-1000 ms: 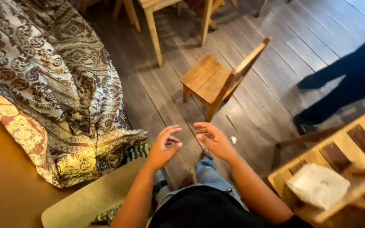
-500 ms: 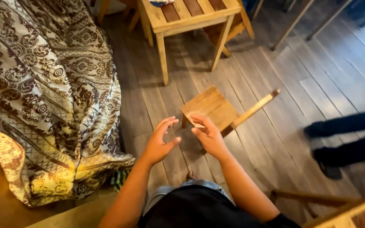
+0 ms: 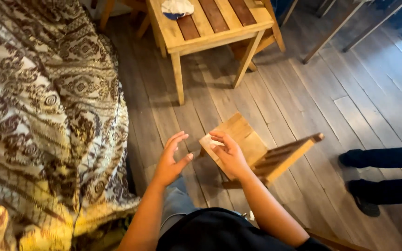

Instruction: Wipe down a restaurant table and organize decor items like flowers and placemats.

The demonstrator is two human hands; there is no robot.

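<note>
Holding a small pale scrap [image 3: 209, 141], flat and soft-edged like folded paper or tissue, the right hand [image 3: 229, 153] pinches it between thumb and curled fingers [image 3: 218, 135] just left of frame centre. The left hand [image 3: 170, 160] hangs at 9 o'clock from the right hand, near but apart from it, with the fingers spread and slightly bent and the palm turned toward the scrap, gripping nothing. Directly beneath the right hand stands a small wooden chair [image 3: 257, 151]: a square, smooth-planed seat of light timber with a slatted backrest tilted toward 3 o'clock. The floor [image 3: 312, 107] consists of long grey-brown boards with visible grain, running diagonally. At 12 o'clock stands a slatted wooden surface [image 3: 210, 23] on square legs, alternating pale and dark reddish strips, carrying a crumpled white cloth or paper wad [image 3: 177, 7] at its far edge. Filling the 9 o'clock side is a heavy draped fabric [image 3: 43, 116], woven or printed in brown, cream and black ornamental medallions, falling in soft folds to the floor, with a yellow patterned section at 7 o'clock. At 4 o'clock, another person's dark trouser legs and dark shoes [image 3: 364, 204] rest on the boards, well apart from both hands. At 6 o'clock the wearer's grey trousers [image 3: 177, 204] and black top are partly visible.
</note>
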